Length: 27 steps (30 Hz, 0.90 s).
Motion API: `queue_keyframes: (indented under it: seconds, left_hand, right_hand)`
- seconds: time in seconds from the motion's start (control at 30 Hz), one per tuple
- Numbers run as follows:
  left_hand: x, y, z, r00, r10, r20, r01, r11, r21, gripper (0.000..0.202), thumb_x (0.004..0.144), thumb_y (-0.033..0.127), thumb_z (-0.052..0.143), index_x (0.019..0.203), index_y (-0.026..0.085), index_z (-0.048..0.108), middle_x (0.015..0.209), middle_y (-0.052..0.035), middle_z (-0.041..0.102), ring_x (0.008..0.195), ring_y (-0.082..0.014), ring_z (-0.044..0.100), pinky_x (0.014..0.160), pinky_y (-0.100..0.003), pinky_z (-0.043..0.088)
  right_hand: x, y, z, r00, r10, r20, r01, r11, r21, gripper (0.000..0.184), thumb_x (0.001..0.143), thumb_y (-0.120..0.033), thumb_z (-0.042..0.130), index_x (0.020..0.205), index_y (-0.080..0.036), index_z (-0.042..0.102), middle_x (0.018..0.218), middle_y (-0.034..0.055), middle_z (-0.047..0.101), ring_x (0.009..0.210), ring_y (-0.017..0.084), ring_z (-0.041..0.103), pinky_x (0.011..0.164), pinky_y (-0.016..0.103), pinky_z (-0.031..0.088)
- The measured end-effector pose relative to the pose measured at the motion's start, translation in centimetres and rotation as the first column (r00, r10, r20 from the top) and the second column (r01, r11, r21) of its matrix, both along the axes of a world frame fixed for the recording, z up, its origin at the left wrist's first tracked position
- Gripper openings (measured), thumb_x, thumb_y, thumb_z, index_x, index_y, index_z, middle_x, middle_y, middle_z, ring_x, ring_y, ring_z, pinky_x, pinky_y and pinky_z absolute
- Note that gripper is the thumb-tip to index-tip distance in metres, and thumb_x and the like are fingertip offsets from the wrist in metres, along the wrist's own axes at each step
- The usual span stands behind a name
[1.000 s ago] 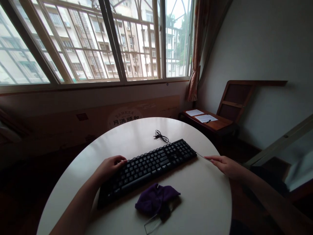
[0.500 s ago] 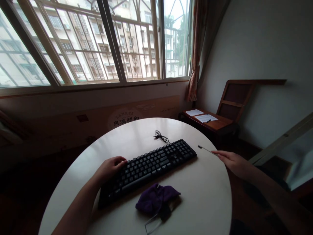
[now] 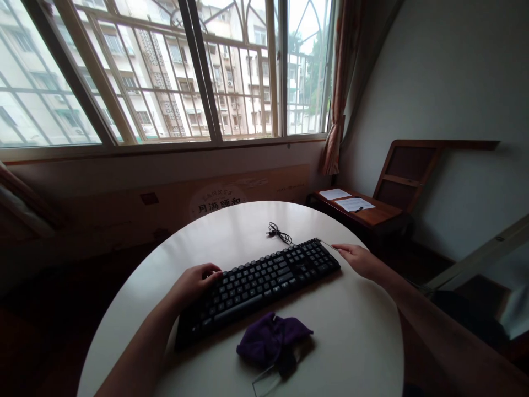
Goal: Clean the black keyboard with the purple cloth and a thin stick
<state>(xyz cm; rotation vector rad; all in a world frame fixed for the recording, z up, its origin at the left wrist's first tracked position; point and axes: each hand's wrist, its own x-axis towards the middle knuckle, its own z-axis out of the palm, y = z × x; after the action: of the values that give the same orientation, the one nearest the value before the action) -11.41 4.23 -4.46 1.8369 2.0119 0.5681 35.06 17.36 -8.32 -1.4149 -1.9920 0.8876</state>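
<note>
A black keyboard (image 3: pixel 264 281) lies slanted across the round white table (image 3: pixel 355 331). My left hand (image 3: pixel 200 281) is closed on its left end, with the fingers curled by the back edge. In my right hand (image 3: pixel 355 258) is a slim brush (image 3: pixel 329 244) with a thin pale handle. Its tip reaches the keyboard's far right corner, though I cannot tell whether it touches the keys. In front of the keyboard lies a crumpled purple cloth (image 3: pixel 270 336). Beside the cloth is a black-handled wire loop tool (image 3: pixel 287 364), partly in shadow.
The keyboard's bundled cable (image 3: pixel 279 234) rests behind it. A low wooden chair (image 3: pixel 380 215) at the right holds papers (image 3: pixel 355 204) and a pen. Barred windows (image 3: pixel 239 82) and a tied curtain (image 3: pixel 334 138) stand beyond the table.
My right hand has moved left and slightly up, bringing the brush from beside the table's right edge to the keyboard's far right corner. My left hand stays on the keyboard. The view has shifted slightly.
</note>
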Motion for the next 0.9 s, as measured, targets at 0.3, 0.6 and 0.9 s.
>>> queue_keyframes:
  seconds: [0.3,0.6,0.9]
  left_hand:
    - [0.1,0.0,-0.1,1.0,-0.001,-0.019,0.002,1.0,0.021,0.044,0.077,0.06,0.051,0.092,0.025,0.073,0.092,-0.0028,0.074,0.088,-0.0233,0.066,0.076,-0.027,0.05]
    - [0.8,-0.5,0.5,0.999,0.002,-0.05,-0.001,1.0,0.031,0.044,0.079,0.058,0.049,0.094,0.024,0.072,0.092,-0.004,0.073,0.087,-0.0235,0.065,0.075,-0.028,0.049]
    - [3.6,-2.2,4.5,0.948,0.067,-0.311,0.104,0.859,0.502,0.036,0.089,0.043,0.042,0.084,0.02,0.069,0.092,-0.007,0.067,0.087,-0.0208,0.06,0.079,-0.031,0.048]
  right_hand:
    - [3.8,-5.1,0.9,0.993,0.018,0.114,-0.009,0.997,-0.082,0.048,0.086,-0.049,0.047,0.123,-0.024,0.064,0.124,0.0031,0.061,0.117,0.025,0.056,0.105,0.035,0.041]
    - [7.5,-9.9,2.1,0.941,-0.08,0.329,0.089,0.996,-0.012,0.041,0.086,-0.052,0.047,0.12,-0.038,0.064,0.117,-0.0009,0.065,0.107,0.029,0.062,0.092,0.04,0.047]
    - [4.8,-9.1,6.7,0.957,-0.209,0.202,0.126,0.925,0.36,0.051,0.091,-0.049,0.039,0.135,-0.027,0.053,0.124,0.0052,0.061,0.112,0.027,0.059,0.09,0.033,0.049]
